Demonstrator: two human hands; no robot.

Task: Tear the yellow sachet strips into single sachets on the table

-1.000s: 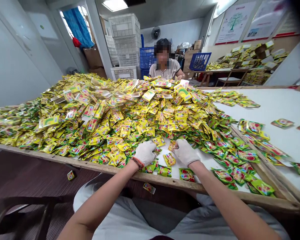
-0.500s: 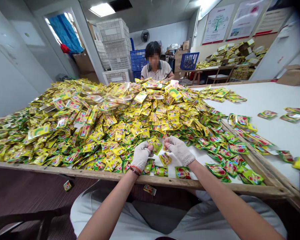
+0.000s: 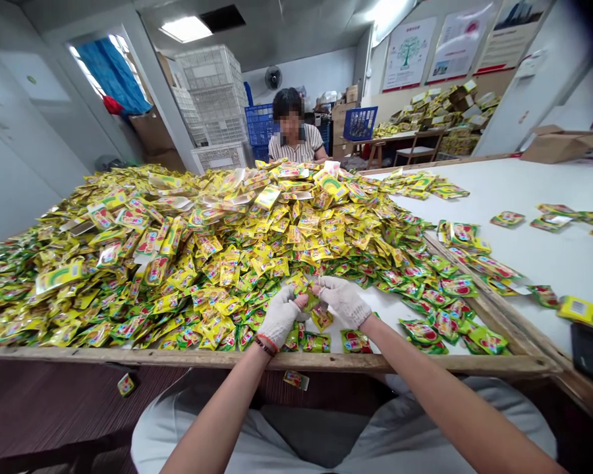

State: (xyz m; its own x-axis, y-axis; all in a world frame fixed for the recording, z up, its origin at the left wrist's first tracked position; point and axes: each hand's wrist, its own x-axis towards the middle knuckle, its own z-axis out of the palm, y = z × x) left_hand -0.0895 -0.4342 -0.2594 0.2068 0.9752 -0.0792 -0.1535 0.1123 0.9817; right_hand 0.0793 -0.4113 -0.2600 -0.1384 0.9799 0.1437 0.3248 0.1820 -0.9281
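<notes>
Both my hands wear white gloves that leave the fingertips bare. My left hand [image 3: 281, 317] pinches a small yellow-green candy packet [image 3: 301, 283] between thumb and fingers. The fingertips of my right hand [image 3: 344, 300] are closed at the packet's right edge; exactly what they grip is partly hidden. Just below the hands, a yellow packet [image 3: 322, 318] lies on the white tabletop. Green packets with red fruit pictures, such as the green packet [image 3: 356, 341], lie near the front edge. A large heap of similar packets [image 3: 227, 263] rises in front of and left of my hands.
A wooden rim [image 3: 178, 356] runs along the table's front, and a wooden divider [image 3: 479, 296] stands at the right. Beyond it are loose packets and a yellow box [image 3: 586, 312]. Across the heap sits another person [image 3: 296, 135]. White crates [image 3: 210, 99] are stacked behind.
My hands have come closer together, and my right fingertips now meet the packet in my left hand. The camera view has shifted slightly to the right.
</notes>
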